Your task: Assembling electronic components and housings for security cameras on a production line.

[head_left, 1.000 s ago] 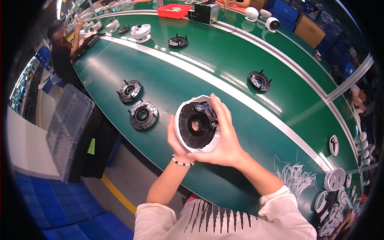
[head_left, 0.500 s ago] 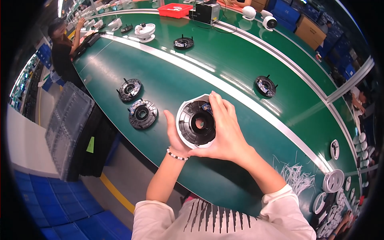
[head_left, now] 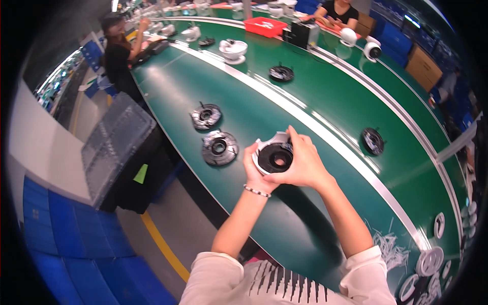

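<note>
Between both hands, above the green table, I hold a round white housing with a black disc-shaped base [head_left: 268,155] set inside it; a hole shows in its middle. My left hand [head_left: 255,173] cups the left and lower rim, a beaded bracelet at its wrist. Across the right side lies my right hand [head_left: 309,163], fingers over the far rim and thumb along the near edge. A small dark part near the right fingertips is too blurred to name. To the left on the table lie two similar black bases, one nearer [head_left: 219,148] and one farther [head_left: 206,116].
On the green conveyor [head_left: 325,96] past a metal rail rest more black bases [head_left: 373,141] and a white camera-like unit [head_left: 234,50]. White strips [head_left: 390,251] and white rings [head_left: 430,261] lie at right. A red tray [head_left: 265,27] and co-workers are farther off; a grey crate [head_left: 118,145] stands left.
The whole view has shifted, so the table things appear farther right. My left thumb and fingers have closed in against the housing's left rim, and the housing looks more tilted.
</note>
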Motion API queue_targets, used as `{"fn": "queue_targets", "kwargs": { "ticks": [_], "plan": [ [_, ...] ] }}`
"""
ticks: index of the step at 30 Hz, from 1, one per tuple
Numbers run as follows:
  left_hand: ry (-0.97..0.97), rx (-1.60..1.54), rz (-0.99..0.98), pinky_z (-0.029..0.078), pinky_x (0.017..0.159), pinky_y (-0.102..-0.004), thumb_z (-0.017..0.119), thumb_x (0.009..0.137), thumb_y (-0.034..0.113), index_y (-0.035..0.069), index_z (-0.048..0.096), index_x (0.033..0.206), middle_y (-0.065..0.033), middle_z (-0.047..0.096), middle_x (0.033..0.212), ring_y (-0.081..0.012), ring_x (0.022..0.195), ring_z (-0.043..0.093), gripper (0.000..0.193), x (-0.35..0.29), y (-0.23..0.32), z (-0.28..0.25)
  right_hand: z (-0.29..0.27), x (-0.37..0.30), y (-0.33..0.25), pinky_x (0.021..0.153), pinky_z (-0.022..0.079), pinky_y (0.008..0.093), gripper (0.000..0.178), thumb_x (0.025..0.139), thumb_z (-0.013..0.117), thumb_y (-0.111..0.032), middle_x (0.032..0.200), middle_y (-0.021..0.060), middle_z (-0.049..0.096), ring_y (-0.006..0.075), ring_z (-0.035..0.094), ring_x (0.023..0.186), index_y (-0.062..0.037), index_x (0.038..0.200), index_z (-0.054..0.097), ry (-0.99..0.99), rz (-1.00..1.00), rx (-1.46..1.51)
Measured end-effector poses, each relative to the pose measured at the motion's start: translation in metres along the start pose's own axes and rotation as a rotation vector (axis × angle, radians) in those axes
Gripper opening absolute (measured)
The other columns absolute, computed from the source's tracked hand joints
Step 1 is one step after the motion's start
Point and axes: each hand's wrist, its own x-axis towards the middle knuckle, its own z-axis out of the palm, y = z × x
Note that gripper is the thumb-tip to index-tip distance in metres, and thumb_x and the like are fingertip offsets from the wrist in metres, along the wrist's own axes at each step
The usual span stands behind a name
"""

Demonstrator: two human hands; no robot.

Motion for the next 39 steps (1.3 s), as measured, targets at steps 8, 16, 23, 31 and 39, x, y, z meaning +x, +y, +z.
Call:
{"fn": "queue_targets", "kwargs": {
  "ticks": [8,16,23,31,39],
  "plan": [
    [0.135,-0.116,0.102,0.042,0.083,-0.0396,0.041,0.074,0.043,0.005,0.048,0.104,-0.0137,0.053,0.101,-0.0288,0.092,0.052,0.049,-0.009,0.014,-0.023,0.018,0.01,-0.016,0.096,0.025,0.042,0.097,0.045,0.071,-0.043,0.121,0.0235,0.036,0.0358,0.029,0.117,0.0055,0.12,0.033,-0.095,0.03,0.083],
    [-0.04,-0.148,0.07,0.034,0.091,-0.0496,0.033,0.076,0.049,0.001,0.029,0.121,-0.0199,0.036,0.12,-0.0361,0.108,0.04,0.065,-0.029,0.046,-0.007,0.01,0.022,-0.031,0.098,0.022,0.046,0.066,0.052,0.072,-0.009,0.126,0.011,0.035,0.0332,0.026,0.119,-0.0063,0.112,0.044,0.041,-0.559,0.224],
    [-0.239,-0.234,-0.068,0.038,0.088,-0.0431,0.034,0.074,0.053,0.0,0.033,0.119,-0.0208,0.037,0.118,-0.0393,0.106,0.039,0.069,-0.033,0.049,-0.02,0.01,0.023,-0.035,0.097,0.025,0.0462,0.057,0.052,0.069,-0.006,0.119,0.0104,0.042,0.0302,0.036,0.113,-0.0059,0.105,0.049,0.09,-0.626,0.242],
    [-0.123,-0.154,-0.071,0.036,0.088,-0.0436,0.036,0.072,0.053,0.003,0.037,0.117,-0.0187,0.04,0.117,-0.0364,0.105,0.04,0.067,-0.047,0.041,-0.003,0.007,0.009,-0.035,0.095,0.027,0.0446,0.06,0.049,0.07,-0.006,0.118,0.0116,0.044,0.0303,0.04,0.11,-0.0063,0.105,0.05,0.13,-0.614,0.232],
    [-0.164,0.537,-0.257,0.044,0.082,-0.0374,0.028,0.088,0.029,0.005,0.033,0.119,-0.0133,0.047,0.113,-0.0223,0.097,0.052,0.039,-0.031,-0.006,0.003,-0.029,-0.107,0.026,0.09,0.03,0.051,0.055,0.054,0.071,-0.011,0.12,0.0126,0.041,0.0366,0.035,0.112,-0.0091,0.105,0.05,0.223,-0.48,-0.086]
  ]
}}
